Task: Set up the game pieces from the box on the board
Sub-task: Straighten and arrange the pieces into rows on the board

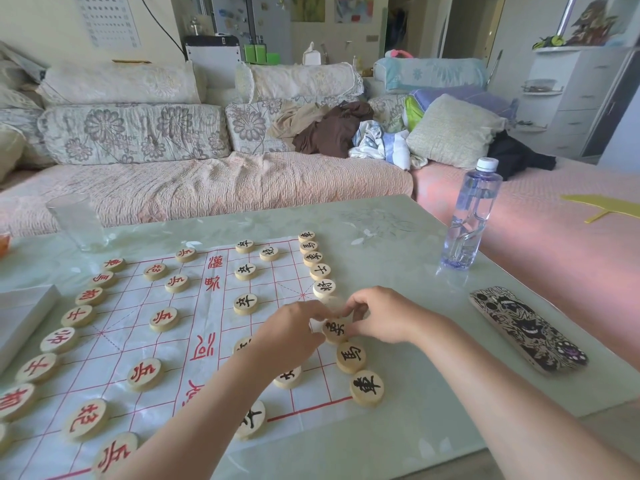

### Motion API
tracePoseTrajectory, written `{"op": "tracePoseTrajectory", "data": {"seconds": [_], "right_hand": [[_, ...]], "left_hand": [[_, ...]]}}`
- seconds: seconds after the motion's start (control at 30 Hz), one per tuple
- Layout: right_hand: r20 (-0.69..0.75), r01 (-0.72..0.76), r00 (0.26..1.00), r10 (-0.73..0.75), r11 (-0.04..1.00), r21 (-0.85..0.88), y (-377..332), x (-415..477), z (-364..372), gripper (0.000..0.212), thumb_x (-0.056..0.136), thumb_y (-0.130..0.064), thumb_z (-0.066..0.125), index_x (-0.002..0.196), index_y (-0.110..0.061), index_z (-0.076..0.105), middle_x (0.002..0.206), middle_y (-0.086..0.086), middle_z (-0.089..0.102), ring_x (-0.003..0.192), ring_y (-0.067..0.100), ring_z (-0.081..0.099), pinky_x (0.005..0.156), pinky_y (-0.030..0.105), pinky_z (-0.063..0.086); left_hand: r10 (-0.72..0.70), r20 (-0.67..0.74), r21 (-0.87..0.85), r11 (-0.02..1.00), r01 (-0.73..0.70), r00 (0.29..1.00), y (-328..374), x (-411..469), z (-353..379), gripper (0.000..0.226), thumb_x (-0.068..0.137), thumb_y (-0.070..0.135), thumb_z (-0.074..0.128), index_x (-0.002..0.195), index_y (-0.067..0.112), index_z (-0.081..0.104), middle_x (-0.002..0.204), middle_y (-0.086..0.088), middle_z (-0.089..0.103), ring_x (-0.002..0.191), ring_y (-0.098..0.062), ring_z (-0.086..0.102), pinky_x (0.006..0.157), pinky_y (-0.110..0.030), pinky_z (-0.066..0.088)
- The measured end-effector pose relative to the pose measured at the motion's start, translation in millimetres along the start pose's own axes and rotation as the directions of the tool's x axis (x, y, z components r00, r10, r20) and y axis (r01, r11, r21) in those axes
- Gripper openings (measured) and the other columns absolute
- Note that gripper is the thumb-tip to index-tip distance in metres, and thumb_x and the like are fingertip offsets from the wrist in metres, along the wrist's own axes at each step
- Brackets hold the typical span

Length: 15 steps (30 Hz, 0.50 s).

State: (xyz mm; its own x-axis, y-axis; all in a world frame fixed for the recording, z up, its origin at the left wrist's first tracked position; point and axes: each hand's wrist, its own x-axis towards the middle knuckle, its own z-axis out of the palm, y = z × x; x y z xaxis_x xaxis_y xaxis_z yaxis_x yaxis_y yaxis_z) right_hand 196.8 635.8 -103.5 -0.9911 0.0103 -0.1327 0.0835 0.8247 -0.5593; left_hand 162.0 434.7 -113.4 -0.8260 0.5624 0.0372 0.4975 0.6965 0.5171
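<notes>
A black-marked disc [335, 330] is pinched by both hands, left hand [291, 336] and right hand [384, 315], for seating on the board's [207, 341] back row; another piece seems held above.

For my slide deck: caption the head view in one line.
Both hands set a black-marked piece on the paper board, beside a water bottle and phone.
</notes>
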Motion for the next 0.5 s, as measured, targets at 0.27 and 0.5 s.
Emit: {"op": "tracePoseTrajectory", "data": {"seconds": [0.27,0.5], "right_hand": [[-0.025,-0.023,0.999,0.023,1.000,0.001,7.4,1.1,-4.2,0.017,0.087,-0.028,0.070,0.103,-0.034,0.070,0.099,-0.011,0.068,0.093,0.010,0.063,0.083,0.024,0.051],[0.022,-0.006,1.000,0.006,1.000,-0.008,9.3,2.0,-1.1,0.026,0.079,-0.038,0.079,0.104,-0.036,0.072,0.095,-0.014,0.070,0.089,0.007,0.064,0.075,0.020,0.047]], "left_hand": [[-0.059,-0.001,0.003,0.998,0.059,0.998,1.3,2.8,6.9,0.043,0.081,0.025,0.069,0.120,0.038,0.053,0.101,0.020,0.063,0.084,-0.005,0.056,0.078,-0.028,0.052],[-0.030,-0.022,0.011,0.999,0.030,0.999,6.2,7.1,9.6,0.036,0.079,0.036,0.074,0.113,0.033,0.061,0.100,0.019,0.062,0.078,-0.007,0.052,0.075,-0.026,0.049]]}}
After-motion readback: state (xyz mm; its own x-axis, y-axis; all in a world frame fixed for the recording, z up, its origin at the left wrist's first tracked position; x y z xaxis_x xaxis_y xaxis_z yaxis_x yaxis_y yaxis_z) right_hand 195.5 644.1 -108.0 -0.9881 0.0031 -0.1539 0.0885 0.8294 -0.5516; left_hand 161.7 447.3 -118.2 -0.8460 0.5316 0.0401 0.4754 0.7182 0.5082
